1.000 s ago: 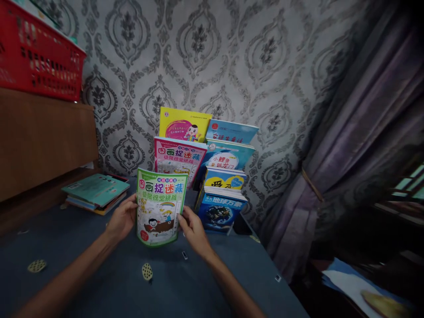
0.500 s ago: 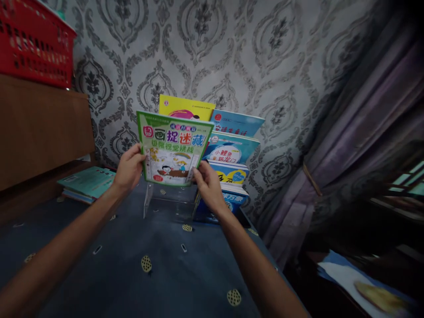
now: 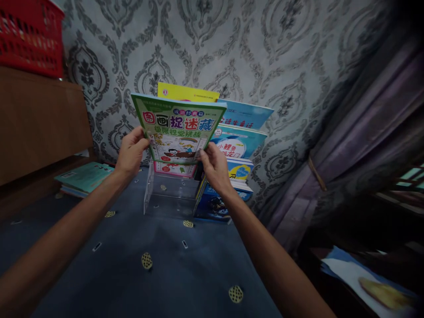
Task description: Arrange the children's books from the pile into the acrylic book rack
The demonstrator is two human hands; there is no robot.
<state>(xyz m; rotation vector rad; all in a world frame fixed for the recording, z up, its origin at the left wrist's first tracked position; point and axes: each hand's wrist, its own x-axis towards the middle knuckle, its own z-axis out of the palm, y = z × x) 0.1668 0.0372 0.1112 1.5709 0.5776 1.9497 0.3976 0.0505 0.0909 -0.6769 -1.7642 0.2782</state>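
A green-bordered picture book (image 3: 180, 126) with large Chinese characters is held up by its two side edges, its top tipped toward me. My left hand (image 3: 131, 152) pinches the left edge and my right hand (image 3: 213, 165) grips the right edge. Below and behind it stands a clear acrylic book rack (image 3: 172, 201). A pink-edged book (image 3: 175, 169) shows just under the green one. At the back of the rack a yellow book (image 3: 188, 92) rises. To the right, blue books stand in tiers, among them a light-blue book (image 3: 247, 114) and a teal book (image 3: 243, 140).
A stack of teal-covered books (image 3: 84, 178) lies at the left beside a brown wooden cabinet (image 3: 43, 128), with a red basket (image 3: 31, 42) on top. Patterned wallpaper rises behind. A tied purple curtain (image 3: 318, 168) hangs at the right. Dark blue cloth (image 3: 165, 274) covers the surface.
The green book has tipped, its top coming toward me, and sits slightly higher and larger in view. A pink-edged book now shows beneath it. Both hands keep their hold.
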